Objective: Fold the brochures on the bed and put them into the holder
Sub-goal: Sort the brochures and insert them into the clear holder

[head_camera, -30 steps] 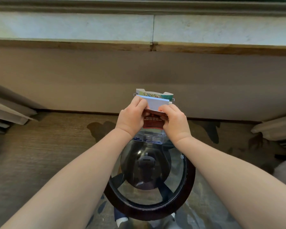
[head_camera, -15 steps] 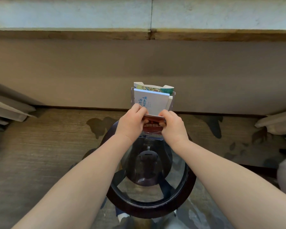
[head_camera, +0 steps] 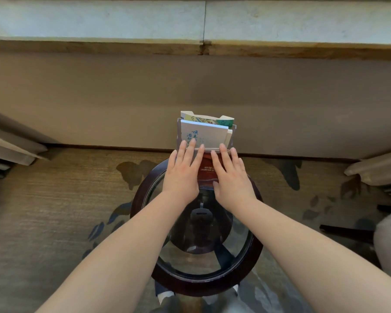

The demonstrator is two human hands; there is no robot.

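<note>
A clear plastic holder (head_camera: 233, 132) stands at the far edge of a small round glass table (head_camera: 199, 283). A white brochure with blue characters (head_camera: 207, 135) sits upright in it, and a green and yellow brochure (head_camera: 207, 118) stands behind. A red brochure (head_camera: 207, 172) shows in the holder's lower front pocket, between my hands. My left hand (head_camera: 184, 170) and my right hand (head_camera: 231, 175) are flat, fingers spread, just in front of the holder. Their fingertips reach the front pocket's rim. Neither hand holds anything.
The table has a dark wooden rim and dark legs seen through the glass. Beyond it runs a beige wall under a pale stone sill (head_camera: 280, 21). Curtain folds (head_camera: 7, 143) hang at the left and curtain folds (head_camera: 379, 170) at the right. Patterned carpet (head_camera: 54, 199) covers the floor.
Both hands were pinched on the red brochure at the holder's front pocket. They have let go and opened flat; the red brochure now sits in the pocket. The view moved slightly closer.
</note>
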